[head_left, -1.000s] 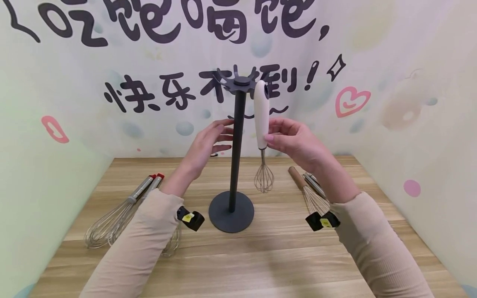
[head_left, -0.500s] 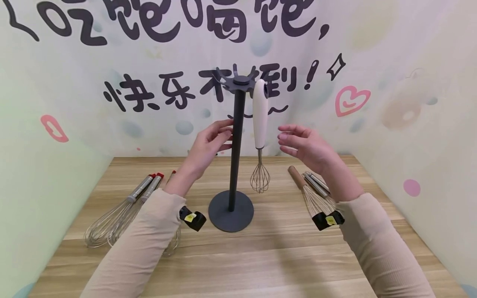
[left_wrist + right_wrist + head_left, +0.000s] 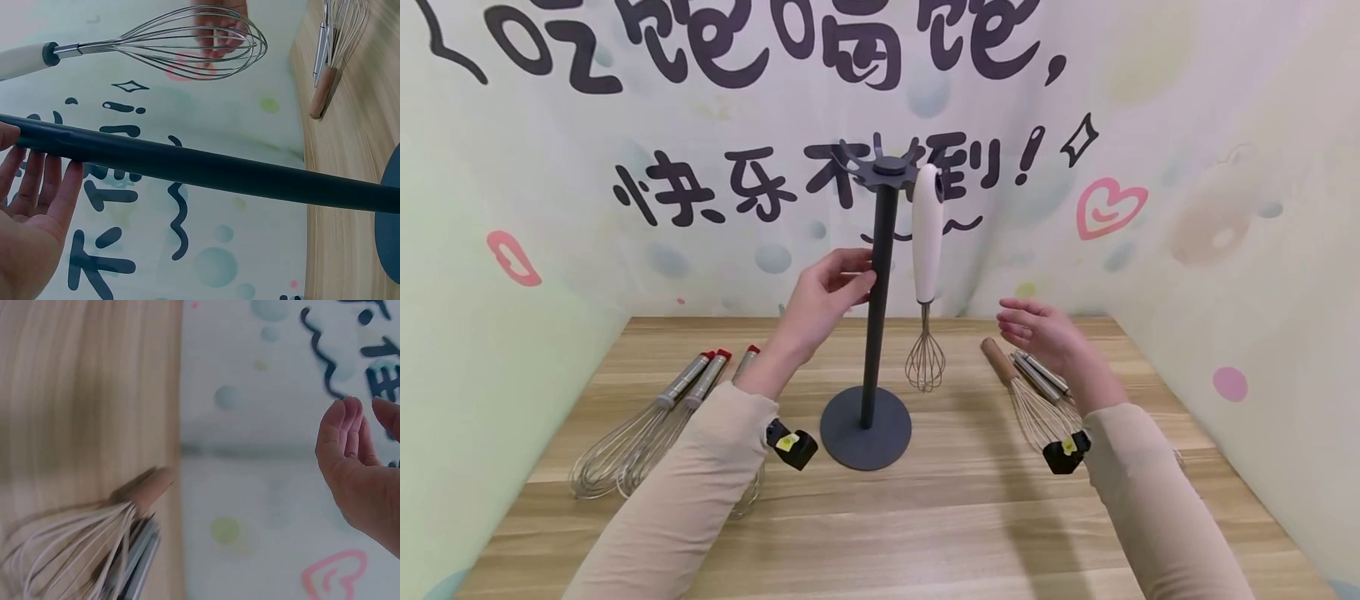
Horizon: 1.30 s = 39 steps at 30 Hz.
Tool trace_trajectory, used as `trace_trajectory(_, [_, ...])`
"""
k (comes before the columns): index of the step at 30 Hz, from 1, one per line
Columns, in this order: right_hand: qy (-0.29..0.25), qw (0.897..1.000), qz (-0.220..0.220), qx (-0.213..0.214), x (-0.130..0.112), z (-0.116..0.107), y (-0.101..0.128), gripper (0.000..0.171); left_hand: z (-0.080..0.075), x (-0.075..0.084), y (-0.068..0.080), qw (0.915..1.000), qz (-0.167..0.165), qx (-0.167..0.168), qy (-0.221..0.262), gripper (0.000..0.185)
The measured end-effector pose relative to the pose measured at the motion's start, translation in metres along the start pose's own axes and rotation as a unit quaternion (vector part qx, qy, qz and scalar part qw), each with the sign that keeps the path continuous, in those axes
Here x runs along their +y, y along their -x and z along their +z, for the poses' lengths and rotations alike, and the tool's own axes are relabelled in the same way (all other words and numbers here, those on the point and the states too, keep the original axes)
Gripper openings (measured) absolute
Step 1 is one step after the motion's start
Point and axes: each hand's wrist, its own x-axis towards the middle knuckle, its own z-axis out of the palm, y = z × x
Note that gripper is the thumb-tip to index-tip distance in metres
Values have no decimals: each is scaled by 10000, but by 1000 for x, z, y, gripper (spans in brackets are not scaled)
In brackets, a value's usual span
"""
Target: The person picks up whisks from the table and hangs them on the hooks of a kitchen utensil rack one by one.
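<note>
Now left hand (image 3: 827,296) with straight fingers against the dark stand pole (image 3: 877,292), gripping nothing. Right hand (image 3: 1045,333) relaxed, empty, above whisks (image 3: 1033,392) near the tabletop's right edge; white-handled whisk (image 3: 927,250) hanging.

A dark grey stand (image 3: 876,292) carries a white-handled whisk (image 3: 927,250) on a pale wood-grain table (image 3: 925,517), red-tipped steel whisks (image 3: 655,417) left, a brown-handled whisk (image 3: 1000,360) right.

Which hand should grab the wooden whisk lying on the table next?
Probably the right hand: it hovers open just above the wooden whisk, while the left hand touches the stand's pole.
</note>
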Motion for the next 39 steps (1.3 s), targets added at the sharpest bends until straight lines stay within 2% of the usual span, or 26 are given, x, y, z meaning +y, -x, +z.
trace_trajectory(2, [156,9997,50,174,10,-10,-3,18,1,0,0,10000,1,-9,2,35])
trace_trajectory(7, [813,9951,242,504,34,-31,-8,51,2,-1,-1,10000,24,-19,-48,36])
trace_trajectory(9, [1016,9927,288,577,44,-36,-8,57,3,-1,-1,10000,39,-12,-40,36])
trace_trajectory(18, [1181,9883,378,886,74,-52,-7,43,7,-5,1,9995,48,55,299,36])
trace_trajectory(21, [1631,9810,338,993,79,-53,-8,45,6,-5,1,9992,123,65,367,35])
trace_trajectory(23, [2097,9711,266,1112,82,-54,-8,46,6,-5,1,9991,141,71,385,35])
trace_trajectory(26, [2974,9463,116,1265,86,-56,-9,43,6,-5,2,9989,124,122,427,35])
trace_trajectory(29, [3615,9217,-19,1403,91,-57,-10,40,5,-5,3,9985,110,188,492,35])
trace_trajectory(39, [4181,8934,7,1642,102,-51,-16,36,5,-5,2,9977,64,312,597,34])
